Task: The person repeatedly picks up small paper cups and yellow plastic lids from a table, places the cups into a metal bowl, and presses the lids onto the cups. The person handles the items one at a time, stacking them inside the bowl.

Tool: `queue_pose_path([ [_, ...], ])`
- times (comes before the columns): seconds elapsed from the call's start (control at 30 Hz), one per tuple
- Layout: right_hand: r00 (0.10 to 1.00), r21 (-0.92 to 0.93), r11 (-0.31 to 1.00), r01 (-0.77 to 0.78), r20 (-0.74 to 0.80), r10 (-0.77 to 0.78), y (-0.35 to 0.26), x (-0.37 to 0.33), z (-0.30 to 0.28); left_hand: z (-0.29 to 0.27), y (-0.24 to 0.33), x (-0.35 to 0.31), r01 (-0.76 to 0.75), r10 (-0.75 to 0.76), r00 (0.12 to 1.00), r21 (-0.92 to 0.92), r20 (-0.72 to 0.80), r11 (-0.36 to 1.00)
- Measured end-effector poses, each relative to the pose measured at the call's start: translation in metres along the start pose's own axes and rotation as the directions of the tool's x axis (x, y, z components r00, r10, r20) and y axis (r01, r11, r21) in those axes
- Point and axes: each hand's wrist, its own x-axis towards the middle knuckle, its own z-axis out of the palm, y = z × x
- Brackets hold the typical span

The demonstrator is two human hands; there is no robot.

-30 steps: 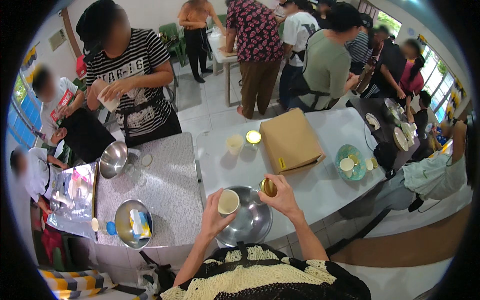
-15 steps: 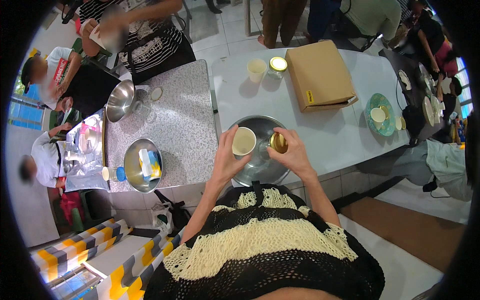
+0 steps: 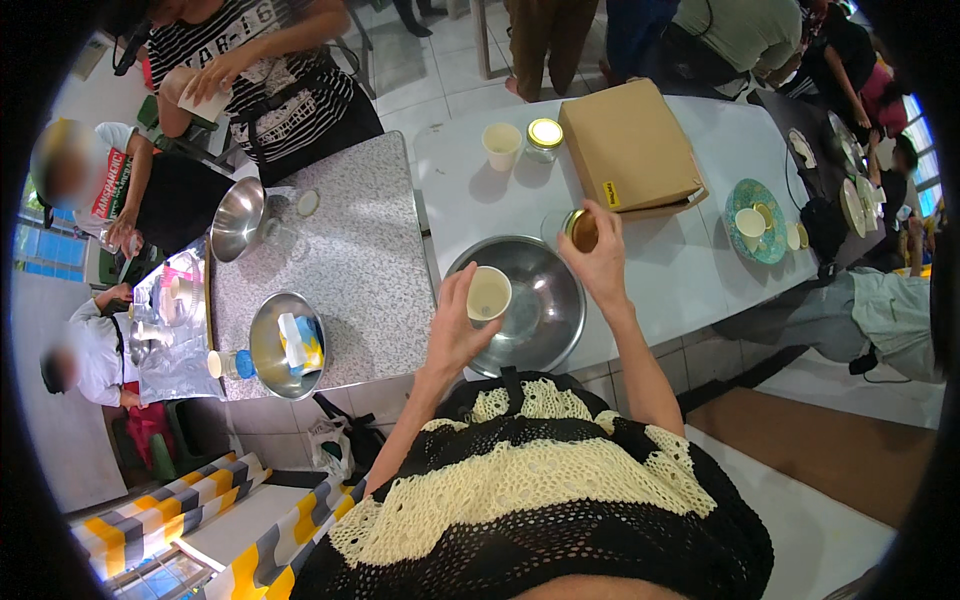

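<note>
Between the gripping left fingers (image 3: 455, 292), a pale cup (image 3: 490, 294); between the gripping right fingers (image 3: 606, 240), a tilted gold-lidded jar (image 3: 582, 232); below, a steel bowl (image 3: 546, 318). Apparently a handling step; the next move calls for steady grips.

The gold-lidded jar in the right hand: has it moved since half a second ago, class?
Yes. Judged against the cardboard box, the gold-lidded jar has moved forward, away from the wearer and closer to the box.

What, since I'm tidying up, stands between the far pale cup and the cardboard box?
In the head view, a lidded glass jar stands between cup and box.
</note>
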Motion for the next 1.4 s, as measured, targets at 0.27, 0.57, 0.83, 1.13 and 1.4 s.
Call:
queue_pose_path([
  [0.27, 0.993, -0.227, 0.974, -0.007, 0.112, 0.033, 0.069, 0.033, 0.048, -0.002, 0.012, -0.012, 0.018, -0.018, 1.0, 0.005, 0.02, 1.0],
  [0.57, 0.96, -0.284, 0.959, -0.021, 0.262, 0.099, 0.079, 0.026, 0.068, -0.005, -0.005, -0.026, 0.085, -0.087, 0.991, -0.02, -0.105, 0.996],
  [0.83, 0.937, -0.297, 0.949, 0.109, 0.351, 0.002, 0.084, 0.024, 0.072, -0.003, -0.001, -0.027, 0.063, -0.066, 0.997, -0.041, -0.051, 0.997],
  [1.13, 0.955, -0.177, 0.98, -0.092, 0.262, 0.138, 0.079, -0.043, 0.029, 0.008, -0.018, -0.023, 0.062, -0.068, 0.994, -0.067, -0.087, 0.996],
  [1.4, 0.667, 0.238, 0.673, -0.7, 0.555, 0.498, 0.102, -0.098, 0.018, 0.012, -0.017, -0.012, 0.012, -0.023, 0.996, -0.136, -0.082, 0.991],
])
